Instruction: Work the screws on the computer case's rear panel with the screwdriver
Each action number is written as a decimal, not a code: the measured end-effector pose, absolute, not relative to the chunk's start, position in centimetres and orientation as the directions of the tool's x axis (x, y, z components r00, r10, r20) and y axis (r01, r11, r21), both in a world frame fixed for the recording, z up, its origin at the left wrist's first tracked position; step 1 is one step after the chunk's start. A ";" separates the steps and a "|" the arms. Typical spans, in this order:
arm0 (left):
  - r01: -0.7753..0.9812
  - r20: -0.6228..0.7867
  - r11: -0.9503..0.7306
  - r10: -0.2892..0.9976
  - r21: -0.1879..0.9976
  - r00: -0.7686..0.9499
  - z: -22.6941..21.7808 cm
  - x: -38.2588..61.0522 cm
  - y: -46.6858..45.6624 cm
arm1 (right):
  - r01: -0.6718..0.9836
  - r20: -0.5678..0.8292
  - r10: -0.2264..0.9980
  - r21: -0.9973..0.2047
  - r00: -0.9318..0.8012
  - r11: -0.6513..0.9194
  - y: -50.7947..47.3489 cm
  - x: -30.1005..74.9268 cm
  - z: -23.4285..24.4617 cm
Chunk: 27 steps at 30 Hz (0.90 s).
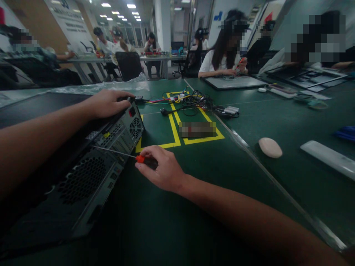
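A black desktop computer case sits at the left, its grey back panel turned toward me, with a honeycomb vent, slot covers and a fan grille. My left hand lies on the upper side of the case near its far end, fingers stretched out along the edge. In my right hand is a screwdriver with an orange and dark handle, the fingers wrapped round it. Its thin shaft reaches left to the back panel near the slot covers. The exact spot where the tip touches is too small to make out.
Yellow tape marks boxes on the green table. Black and coloured cables lie bunched beyond. At the right are a pale computer mouse and a white bar-shaped object. Across the table a person works at a flat panel.
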State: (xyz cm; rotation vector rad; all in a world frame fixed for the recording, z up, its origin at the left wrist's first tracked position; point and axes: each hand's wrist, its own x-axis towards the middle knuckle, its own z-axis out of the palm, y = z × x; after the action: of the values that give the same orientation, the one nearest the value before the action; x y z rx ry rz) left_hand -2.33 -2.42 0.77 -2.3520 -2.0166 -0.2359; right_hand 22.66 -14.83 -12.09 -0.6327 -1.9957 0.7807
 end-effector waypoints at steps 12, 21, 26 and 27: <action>0.984 0.145 -0.166 0.977 0.059 0.156 0.7 -2.4 -2.3 | 0.108 0.560 0.676 -0.727 -0.479 0.678 -14.8 22.8 -12.1; 0.981 0.145 -0.187 0.973 0.047 0.179 0.7 -2.6 -2.3 | 0.106 0.584 0.669 -0.712 -0.459 0.694 -14.9 22.7 -12.1; 0.986 0.139 -0.157 0.979 0.058 0.148 0.7 -2.3 -2.4 | 0.106 0.588 0.665 -0.707 -0.460 0.699 -14.8 22.6 -12.1; 0.986 0.138 -0.153 0.980 0.064 0.143 0.8 -2.3 -2.4 | 0.109 0.595 0.661 -0.700 -0.457 0.706 -14.8 22.6 -12.2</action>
State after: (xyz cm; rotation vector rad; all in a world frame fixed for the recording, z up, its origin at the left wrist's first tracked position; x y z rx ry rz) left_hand -2.28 -2.44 0.75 -2.3437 -2.0167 -0.2272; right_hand 22.63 -14.79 -12.16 -0.5922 -1.9669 0.7344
